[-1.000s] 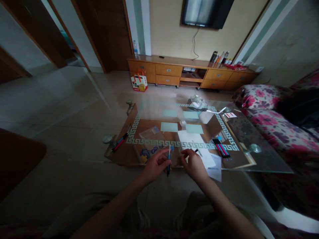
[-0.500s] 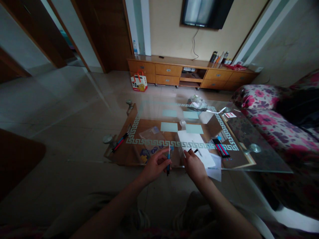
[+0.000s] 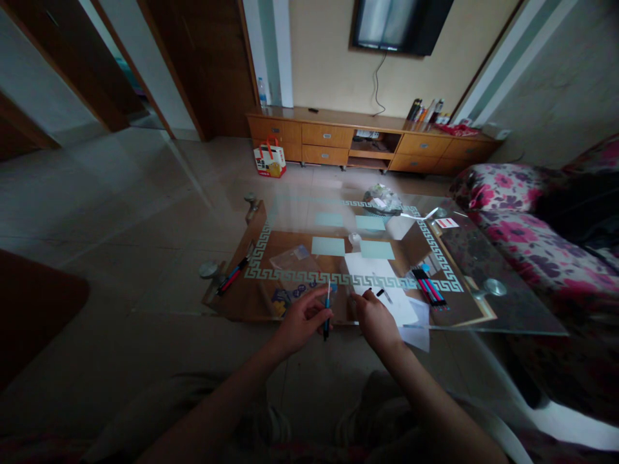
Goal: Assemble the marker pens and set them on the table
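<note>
Head view: left hand (image 3: 300,322) fingers pinch an upright blue pen (image 3: 327,310); right hand (image 3: 376,319) fingers' grip unclear, beside clear bag (image 3: 294,260).

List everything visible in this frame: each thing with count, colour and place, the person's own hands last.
glass table: one, clear with a patterned border, centre
pen: one, blue and black with a pale tip, upright in the left hand
white sheets: several, near edge of the table by the right hand
teal cards: four, mid-table
pens by the sheets: a small bunch, red, blue and black, right of the sheets
pens at the left corner: a few, red and black
clear plastic bag: one, left of the sheets
crumpled bag: one, pale, far edge
sofa: one, pink floral, right
cabinet: one, wooden, far wall
television: one, black, on the wall
left hand: holds the pen
right hand: over the sheets; whether it holds anything is unclear
</note>
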Motion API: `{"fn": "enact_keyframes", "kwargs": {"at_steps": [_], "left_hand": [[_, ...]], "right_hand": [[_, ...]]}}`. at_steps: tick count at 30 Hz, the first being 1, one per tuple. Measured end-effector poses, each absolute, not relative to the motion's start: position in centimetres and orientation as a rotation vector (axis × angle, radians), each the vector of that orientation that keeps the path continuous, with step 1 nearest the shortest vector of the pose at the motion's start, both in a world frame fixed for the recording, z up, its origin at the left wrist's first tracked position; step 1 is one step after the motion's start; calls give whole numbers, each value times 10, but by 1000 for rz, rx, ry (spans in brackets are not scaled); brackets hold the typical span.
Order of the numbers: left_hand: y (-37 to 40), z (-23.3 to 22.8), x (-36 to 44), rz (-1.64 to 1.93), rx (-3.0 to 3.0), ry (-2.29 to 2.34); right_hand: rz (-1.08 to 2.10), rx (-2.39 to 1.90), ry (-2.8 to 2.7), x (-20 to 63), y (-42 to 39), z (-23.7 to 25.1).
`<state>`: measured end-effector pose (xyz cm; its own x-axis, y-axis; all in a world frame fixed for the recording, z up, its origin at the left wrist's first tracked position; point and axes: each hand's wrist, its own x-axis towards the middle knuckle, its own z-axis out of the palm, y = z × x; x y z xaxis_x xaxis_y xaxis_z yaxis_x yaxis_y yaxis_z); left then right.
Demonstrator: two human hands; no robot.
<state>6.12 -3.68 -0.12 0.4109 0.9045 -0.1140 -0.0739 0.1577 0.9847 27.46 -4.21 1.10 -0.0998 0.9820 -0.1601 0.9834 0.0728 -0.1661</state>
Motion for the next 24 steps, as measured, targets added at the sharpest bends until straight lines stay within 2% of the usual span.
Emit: {"fn": "enact_keyframes", "kwargs": {"at_steps": [24], "left_hand": [[-37,4,61,836,1208,894]], "right_hand": [[-476,2122,2244,269,-44,25]]}}
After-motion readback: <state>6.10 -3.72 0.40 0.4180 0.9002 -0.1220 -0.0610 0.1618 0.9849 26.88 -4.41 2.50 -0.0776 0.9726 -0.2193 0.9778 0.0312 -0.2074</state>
